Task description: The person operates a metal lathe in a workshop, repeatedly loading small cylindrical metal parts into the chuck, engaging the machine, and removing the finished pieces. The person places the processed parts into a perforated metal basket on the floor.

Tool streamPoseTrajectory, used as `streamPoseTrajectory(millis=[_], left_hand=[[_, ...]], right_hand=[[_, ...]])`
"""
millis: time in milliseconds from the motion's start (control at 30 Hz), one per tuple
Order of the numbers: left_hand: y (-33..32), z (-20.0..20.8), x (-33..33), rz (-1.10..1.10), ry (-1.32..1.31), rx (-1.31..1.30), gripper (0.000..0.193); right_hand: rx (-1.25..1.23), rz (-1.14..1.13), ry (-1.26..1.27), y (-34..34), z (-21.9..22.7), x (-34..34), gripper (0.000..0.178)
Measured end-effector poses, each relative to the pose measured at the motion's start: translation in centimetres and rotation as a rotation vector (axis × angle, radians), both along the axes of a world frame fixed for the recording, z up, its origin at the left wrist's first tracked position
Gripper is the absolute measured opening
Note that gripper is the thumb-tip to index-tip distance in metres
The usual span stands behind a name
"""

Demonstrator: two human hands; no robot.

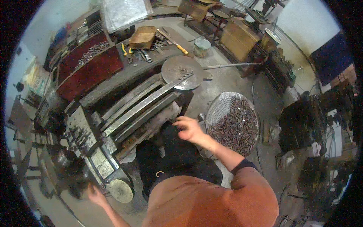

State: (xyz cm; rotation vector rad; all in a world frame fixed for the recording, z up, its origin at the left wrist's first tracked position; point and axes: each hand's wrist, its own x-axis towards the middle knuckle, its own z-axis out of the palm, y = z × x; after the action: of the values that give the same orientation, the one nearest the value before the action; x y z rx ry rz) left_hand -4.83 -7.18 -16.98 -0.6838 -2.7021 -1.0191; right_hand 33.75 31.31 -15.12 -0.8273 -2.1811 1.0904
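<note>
My right hand (pixel 189 128) is over my dark-trousered knee, just off the right end of a long metal machine (pixel 140 108). Its fingers are loosely bent, with a gap between thumb and forefinger, and nothing shows in them. To its right stands a round perforated basin (pixel 219 109) holding many small dark metal pieces (pixel 238 126). Down on the left, my left hand (pixel 97 195) is beside a round pale disc (pixel 121 190) at the machine's near end; its fingers are blurred. A flat steel bar links the machine to a round metal plate (pixel 177 68).
A red tray (pixel 90 72) with small metal parts lies beyond the machine. Pliers (pixel 129 55), wrenches (pixel 145 56), a yellow-handled tool (pixel 181 49) and a worn brown box (pixel 143 37) lie on the bench. A long handle (pixel 230 65) sticks out rightward. A bucket (pixel 202 47) stands behind.
</note>
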Motion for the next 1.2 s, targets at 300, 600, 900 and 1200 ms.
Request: streamPoseTrajectory(millis=[300, 600, 900, 1200], left_hand=[[1.7, 3.2, 2.2, 0.049, -0.144, 0.017, 0.031], [1.6, 3.0, 2.4, 0.041, -0.084, -0.003, 0.026], [1.6, 2.3, 2.2, 0.088, -0.082, -0.006, 0.028], [0.4, 8.0, 1.1, -0.135, -0.168, -0.032, 0.027]], right_hand=[[0.188, -0.331, -0.789, 6.5, -6.2, 19.5, 0.039], [0.079, -0.176, -0.971, 7.9, -8.0, 20.6, 0.039], [0.087, -0.066, -1.096, 9.1, -9.3, 21.3, 0.040], [0.184, -0.274, -0.394, 5.7, -2.2, 15.5, 0.047]])
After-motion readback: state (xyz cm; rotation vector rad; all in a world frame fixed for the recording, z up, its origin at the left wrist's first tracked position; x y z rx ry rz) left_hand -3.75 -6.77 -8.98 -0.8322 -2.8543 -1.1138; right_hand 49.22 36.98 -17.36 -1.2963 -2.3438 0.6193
